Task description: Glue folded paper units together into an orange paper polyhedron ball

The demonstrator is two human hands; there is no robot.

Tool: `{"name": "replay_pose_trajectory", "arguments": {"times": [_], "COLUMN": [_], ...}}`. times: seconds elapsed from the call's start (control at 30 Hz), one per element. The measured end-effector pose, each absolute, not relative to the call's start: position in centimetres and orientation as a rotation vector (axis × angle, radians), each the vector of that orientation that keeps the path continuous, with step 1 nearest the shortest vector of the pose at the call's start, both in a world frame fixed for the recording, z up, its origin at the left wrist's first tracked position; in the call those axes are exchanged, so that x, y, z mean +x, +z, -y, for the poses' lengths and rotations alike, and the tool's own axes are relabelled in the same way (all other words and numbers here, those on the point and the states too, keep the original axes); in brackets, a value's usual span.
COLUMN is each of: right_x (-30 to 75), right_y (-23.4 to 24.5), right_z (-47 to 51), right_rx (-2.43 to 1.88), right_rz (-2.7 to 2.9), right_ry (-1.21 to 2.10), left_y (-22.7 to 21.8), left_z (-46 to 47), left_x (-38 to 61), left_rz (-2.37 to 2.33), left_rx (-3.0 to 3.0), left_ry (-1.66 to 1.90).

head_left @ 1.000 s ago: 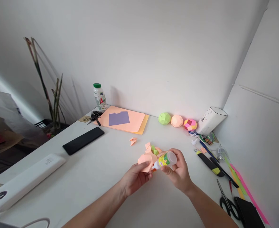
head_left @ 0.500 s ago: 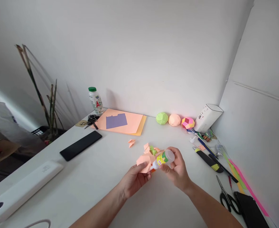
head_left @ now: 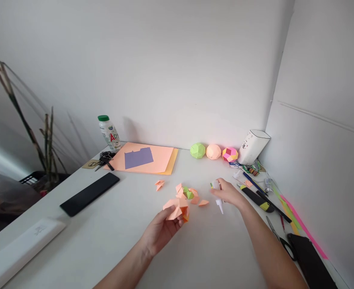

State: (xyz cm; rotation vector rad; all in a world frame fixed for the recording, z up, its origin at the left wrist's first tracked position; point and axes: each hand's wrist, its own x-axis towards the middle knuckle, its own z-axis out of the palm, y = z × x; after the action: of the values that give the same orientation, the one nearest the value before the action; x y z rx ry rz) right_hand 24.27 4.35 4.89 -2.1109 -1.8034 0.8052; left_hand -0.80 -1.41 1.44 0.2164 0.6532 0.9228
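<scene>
My left hand (head_left: pixel 162 229) is closed on a peach folded-paper shape (head_left: pixel 174 208), whose open side with an orange inside faces right. To the right, my right hand (head_left: pixel 229 192) grips a small glue bottle (head_left: pixel 216 186) by its body, the white nozzle pointing down and away from the paper. Just beyond the paper shape lie small folded peach pieces (head_left: pixel 194 196) and a green folded piece (head_left: pixel 188 193). One flat peach piece (head_left: pixel 204 203) rests between my hands, and another peach piece (head_left: pixel 159 184) sits farther left.
Green (head_left: pixel 198 150), peach (head_left: pixel 213 151) and multicoloured (head_left: pixel 230 154) paper balls line the wall. Paper sheets (head_left: pixel 165 154), a bottle (head_left: pixel 109 132) and a black phone-like slab (head_left: pixel 89 194) are left. A cutter (head_left: pixel 257 198), scissors (head_left: pixel 285 245) and a black case (head_left: pixel 311 261) lie right.
My right hand has drawn the glue bottle away from the paper shape to the right, turning its nozzle downward. My left hand keeps the shape. The view has shifted somewhat to the right.
</scene>
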Motion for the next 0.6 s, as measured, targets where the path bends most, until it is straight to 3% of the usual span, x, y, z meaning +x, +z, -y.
{"name": "replay_pose_trajectory", "arguments": {"times": [0.23,0.43,0.6], "right_x": [23.9,21.5,20.3], "right_y": [3.6,3.9,3.1], "right_z": [-4.5,-3.7,-2.8], "right_rx": [-2.335,-2.171,-2.015], "right_rz": [2.003,2.154,2.334], "right_ry": [0.590,0.288,0.389], "left_y": [1.6,1.8,1.8], "left_z": [1.2,1.1,1.0], "left_x": [-1.0,-0.9,-0.9], "left_rz": [-0.661,-0.697,-0.665], "left_rx": [0.198,0.198,0.206], "left_ry": [0.951,0.968,0.968]}}
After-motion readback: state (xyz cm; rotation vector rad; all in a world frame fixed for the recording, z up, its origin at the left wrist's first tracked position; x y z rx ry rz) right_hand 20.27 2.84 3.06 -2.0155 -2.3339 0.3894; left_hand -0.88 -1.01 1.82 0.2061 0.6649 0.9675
